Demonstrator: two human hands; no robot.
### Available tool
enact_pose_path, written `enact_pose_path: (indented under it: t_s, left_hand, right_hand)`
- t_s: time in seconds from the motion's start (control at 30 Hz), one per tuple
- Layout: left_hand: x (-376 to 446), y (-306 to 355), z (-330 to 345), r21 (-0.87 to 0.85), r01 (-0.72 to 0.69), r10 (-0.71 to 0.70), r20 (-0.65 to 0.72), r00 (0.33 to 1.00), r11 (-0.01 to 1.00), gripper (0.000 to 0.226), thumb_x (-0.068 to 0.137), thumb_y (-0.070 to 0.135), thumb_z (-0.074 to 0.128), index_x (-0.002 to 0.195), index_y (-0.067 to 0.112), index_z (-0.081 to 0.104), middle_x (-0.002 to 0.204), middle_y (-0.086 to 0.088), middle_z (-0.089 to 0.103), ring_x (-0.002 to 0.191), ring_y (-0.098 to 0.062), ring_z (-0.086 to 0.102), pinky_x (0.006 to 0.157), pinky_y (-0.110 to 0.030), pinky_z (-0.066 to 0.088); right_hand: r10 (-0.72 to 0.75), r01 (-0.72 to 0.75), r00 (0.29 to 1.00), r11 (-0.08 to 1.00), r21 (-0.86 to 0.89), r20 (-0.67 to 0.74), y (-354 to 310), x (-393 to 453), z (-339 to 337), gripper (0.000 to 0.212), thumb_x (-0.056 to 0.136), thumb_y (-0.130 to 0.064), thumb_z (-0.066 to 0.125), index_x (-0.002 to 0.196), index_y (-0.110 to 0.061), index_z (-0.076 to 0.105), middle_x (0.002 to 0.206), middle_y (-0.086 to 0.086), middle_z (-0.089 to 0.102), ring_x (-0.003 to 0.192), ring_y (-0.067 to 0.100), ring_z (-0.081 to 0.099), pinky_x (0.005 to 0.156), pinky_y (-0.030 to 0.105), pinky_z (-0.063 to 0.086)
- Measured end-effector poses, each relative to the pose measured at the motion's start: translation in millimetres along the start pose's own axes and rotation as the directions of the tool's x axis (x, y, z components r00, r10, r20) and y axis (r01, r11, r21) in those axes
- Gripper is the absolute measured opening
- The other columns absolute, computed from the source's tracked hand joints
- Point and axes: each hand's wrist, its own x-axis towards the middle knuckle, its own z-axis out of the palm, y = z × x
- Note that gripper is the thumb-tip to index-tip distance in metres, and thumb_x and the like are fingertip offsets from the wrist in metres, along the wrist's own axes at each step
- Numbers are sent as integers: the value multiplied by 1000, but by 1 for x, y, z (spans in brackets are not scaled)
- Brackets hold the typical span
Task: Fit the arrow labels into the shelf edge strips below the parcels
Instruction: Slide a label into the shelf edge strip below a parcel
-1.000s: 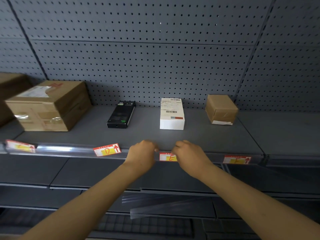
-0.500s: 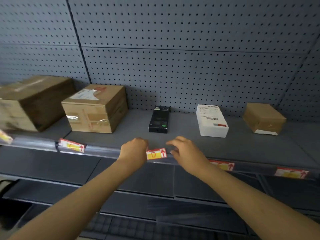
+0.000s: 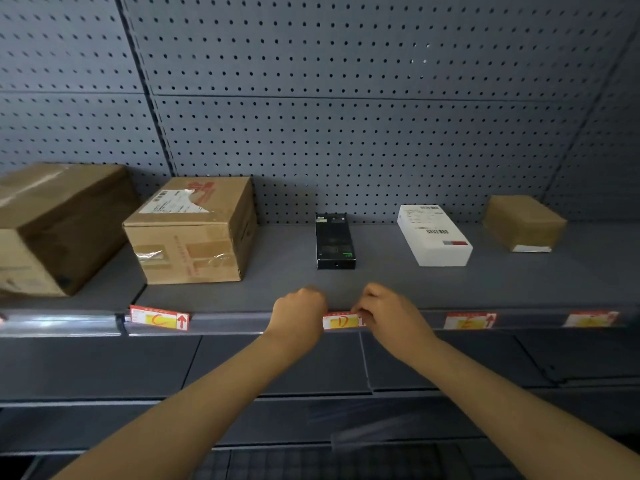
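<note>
Hands: I'm working my left hand [image 3: 299, 315] and right hand [image 3: 388, 315] on either end of the D label [image 3: 341, 321], fingers curled and pinching its edges, so neither hand is free.

Label D: it's sitting level against the shelf edge strip [image 3: 228, 323], right below the black box [image 3: 334, 241]. Half a second ago it was hanging tilted off the front of the strip with my right hand open beside it, so I'm reading this as the label now going into the channel. Can't tell if the bottom edge is fully tucked in, my fingers are covering the corners.

Change before that: a second back I was pinching the E label [image 3: 469, 321] under the white box [image 3: 434, 235]. It's lying flat in the strip now, so I'm calling that one done, and I've shifted one spot left.

Label C: the C label [image 3: 160, 317] under the taped carton [image 3: 192, 232] is looking crooked, left end riding high. I'm guessing that's needing a fix next.

Far right: another label [image 3: 590, 318] is sitting below the small brown parcel [image 3: 524, 223], too blurry to read.

Progress: I'm figuring roughly halfway along this shelf, moving leftward.
</note>
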Motion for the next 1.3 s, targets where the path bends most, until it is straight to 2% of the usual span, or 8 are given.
enact_pose_path:
  t_s: [0.3, 0.6, 0.73, 0.87, 1.07, 1.13, 1.2, 1.3]
  left_hand:
    - [1, 5, 3, 26, 2, -2, 11, 1000, 1000, 24, 91, 5, 57, 109, 14, 70, 110, -7, 65, 94, -26, 66, 80, -32, 55]
    - [-1, 8, 6, 144, -15, 15, 2, 1000, 989, 26, 92, 6, 58, 114, 16, 68, 115, -5, 62, 100, -24, 64, 80, -30, 52]
    - [2, 8, 5, 96, 5, -7, 24, 1000, 995, 25, 92, 12, 59, 114, 19, 69, 115, -4, 64, 100, -23, 65, 82, -29, 52]
    - [5, 10, 2, 47, 47, -49, 62, 997, 998, 23, 92, 16, 62, 113, 17, 70, 112, -5, 67, 96, -22, 67, 83, -29, 54]
    - [5, 7, 1, 22, 64, -66, 85, 994, 998, 23, 92, 18, 62, 113, 18, 70, 110, -5, 67, 94, -21, 67, 83, -28, 54]
    - [4, 4, -1, 11, 68, -69, 92, 993, 998, 23, 92, 18, 61, 113, 19, 71, 109, -4, 67, 94, -21, 67, 78, -27, 52]
    - [3, -1, -4, 15, 83, -85, 92, 992, 996, 24, 91, 15, 59, 111, 19, 71, 110, -4, 67, 96, -23, 66, 75, -27, 51]
    - [-2, -15, -9, 17, 135, -136, 78, 988, 991, 29, 89, 8, 56, 111, 20, 71, 114, -5, 67, 100, -27, 66, 81, -32, 53]
  right_hand:
    - [-33, 35, 999, 996, -82, 28, 10, -3, 12, 20, 92, -16, 60, 110, -11, 67, 110, 5, 56, 91, 17, 59, 78, 28, 54]
    - [-74, 80, 996, 989, -127, 56, 14, -6, 17, 26, 94, -17, 56, 118, -10, 62, 115, 8, 59, 102, 20, 55, 79, 27, 47]
    - [-79, 86, 995, 989, -124, 61, 14, -3, 14, 24, 94, -19, 56, 114, -10, 66, 112, 8, 61, 101, 19, 57, 81, 28, 50]
    - [-72, 87, 993, 981, -174, 92, 14, 1, 10, 23, 91, -6, 54, 109, -12, 68, 108, 5, 63, 100, 18, 56, 82, 32, 52]
    - [-87, 103, 991, 983, -154, 105, 12, 5, 11, 21, 89, -4, 57, 105, -11, 69, 106, 7, 64, 98, 20, 57, 80, 34, 53]
    - [-93, 102, 991, 991, -92, 97, 13, 6, 7, 21, 90, -8, 58, 105, -14, 71, 105, 5, 66, 96, 19, 60, 80, 33, 54]
    - [-26, 29, 999, 993, 117, -31, 16, 10, -2, 18, 89, -12, 62, 101, -15, 75, 101, 3, 70, 90, 15, 64, 80, 27, 54]
    - [196, -99, 957, 912, 398, -212, 25, 18, -22, 12, 84, -10, 70, 93, -14, 76, 92, 0, 75, 72, -2, 60, 71, 3, 44]
